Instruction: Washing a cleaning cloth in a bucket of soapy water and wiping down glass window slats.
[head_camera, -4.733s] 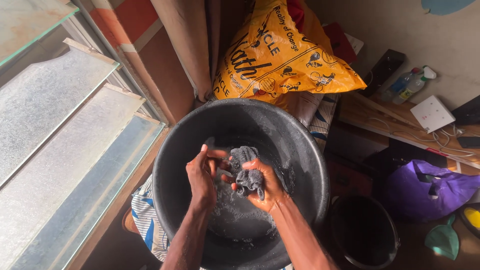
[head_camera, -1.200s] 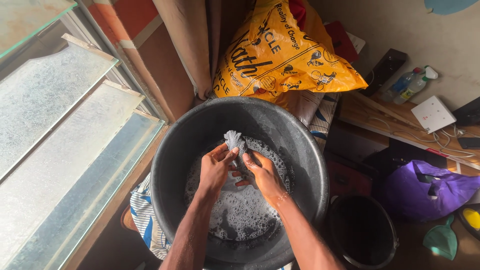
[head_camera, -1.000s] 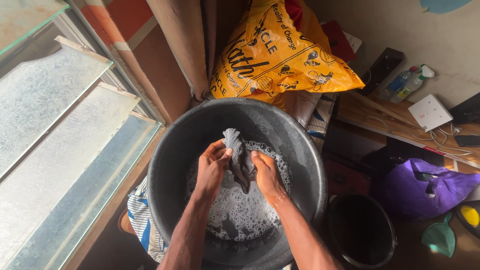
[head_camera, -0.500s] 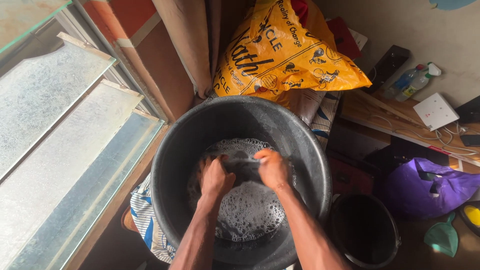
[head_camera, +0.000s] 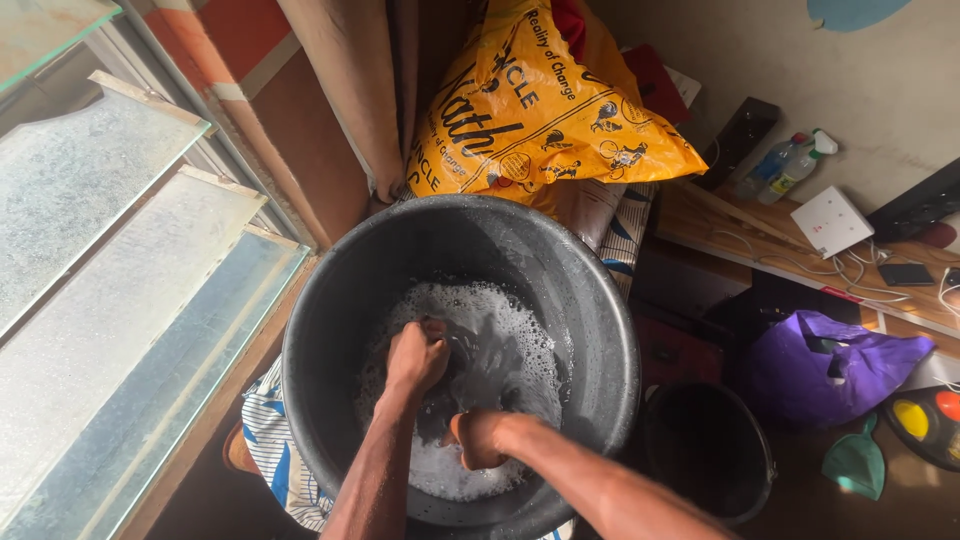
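Both hands are down in the soapy water (head_camera: 505, 330) of a big dark basin (head_camera: 600, 330) — the left hand (head_camera: 418, 358) fisted near the middle, the right hand (head_camera: 478, 438) curled nearer the front. What either grips, I cannot tell — foam hides it. A yellow sack (head_camera: 540, 100) leans behind.

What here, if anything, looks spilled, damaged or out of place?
Nothing stands out. The suds stay inside the black basin, where the left hand and right hand are dipped. The yellow bag leans behind it.

Head view, steeply down (near), basin (head_camera: 600, 330)
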